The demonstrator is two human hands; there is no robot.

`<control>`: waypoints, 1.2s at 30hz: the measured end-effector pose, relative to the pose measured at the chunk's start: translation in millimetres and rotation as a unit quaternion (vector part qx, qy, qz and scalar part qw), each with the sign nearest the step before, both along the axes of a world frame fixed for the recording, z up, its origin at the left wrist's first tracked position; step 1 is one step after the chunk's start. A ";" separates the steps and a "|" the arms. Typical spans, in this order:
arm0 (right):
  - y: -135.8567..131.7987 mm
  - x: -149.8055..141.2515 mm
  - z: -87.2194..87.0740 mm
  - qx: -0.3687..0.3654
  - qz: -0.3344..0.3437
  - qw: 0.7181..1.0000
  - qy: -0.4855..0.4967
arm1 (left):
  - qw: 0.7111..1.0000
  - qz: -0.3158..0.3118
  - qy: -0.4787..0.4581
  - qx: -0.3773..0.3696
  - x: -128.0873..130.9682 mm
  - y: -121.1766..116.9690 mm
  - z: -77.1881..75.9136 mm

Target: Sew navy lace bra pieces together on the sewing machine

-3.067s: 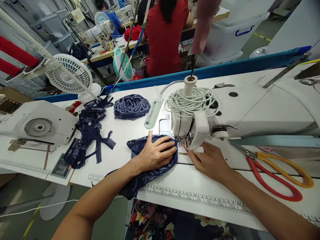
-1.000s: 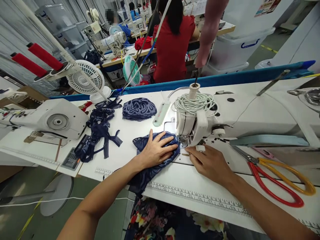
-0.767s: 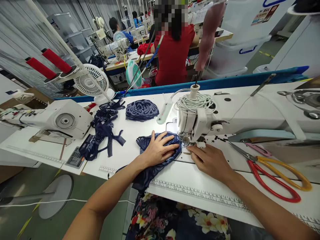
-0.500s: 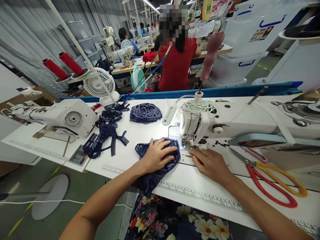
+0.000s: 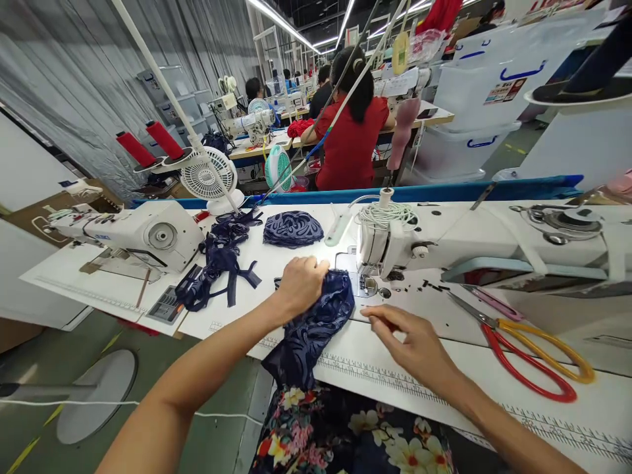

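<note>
Left hand (image 5: 300, 288) gripping one navy lace piece (image 5: 322, 324), right hand (image 5: 409, 339) half-curled, hold unclear, two red spools (image 5: 165, 139)

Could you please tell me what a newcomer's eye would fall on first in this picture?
Probably the navy patterned fabric in front of the sewing machine, with the left hand on it and the right hand just to its right. Next might come the scissors, with one red and one yellow handle, at the right of the white table. Beyond the table, a seated co-worker's red top stands out too.
</note>
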State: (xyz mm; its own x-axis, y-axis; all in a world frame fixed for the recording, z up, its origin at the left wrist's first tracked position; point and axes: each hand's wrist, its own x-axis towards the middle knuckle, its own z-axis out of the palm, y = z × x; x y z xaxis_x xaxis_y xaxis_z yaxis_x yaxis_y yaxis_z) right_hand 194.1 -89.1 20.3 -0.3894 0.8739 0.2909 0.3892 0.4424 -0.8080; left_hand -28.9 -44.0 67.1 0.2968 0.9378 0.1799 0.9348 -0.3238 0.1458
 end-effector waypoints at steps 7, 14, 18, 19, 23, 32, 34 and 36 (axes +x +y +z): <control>-30.0 -29.1 14.4 -0.365 -0.043 0.867 0.337 | 0.921 -0.150 -0.268 -0.238 36.9 -83.2 21.6; -46.8 5.7 17.3 -0.356 0.009 0.906 0.228 | 0.916 -0.183 -0.327 -0.145 19.7 -51.7 10.0; -55.0 29.3 29.2 -0.366 0.056 0.918 0.141 | 0.850 -0.255 -0.350 -0.299 26.3 -51.3 7.8; -56.9 34.5 31.2 -0.355 0.062 0.925 0.122 | 0.846 -0.242 -0.353 -0.318 28.8 -57.2 7.5; -66.5 48.0 32.9 -0.243 0.057 0.968 0.020 | 0.813 -0.165 -0.368 -0.420 34.4 -87.6 8.4; -89.3 36.9 15.7 -0.182 0.081 0.979 -0.040 | 0.796 -0.128 -0.386 -0.447 31.7 -116.0 -12.7; -92.1 34.4 13.0 -0.171 0.078 0.981 -0.042 | 0.804 -0.133 -0.383 -0.434 31.6 -119.8 -17.8; -94.8 32.8 13.1 -0.155 0.072 0.984 -0.051 | 0.813 -0.146 -0.379 -0.417 32.9 -123.9 -20.0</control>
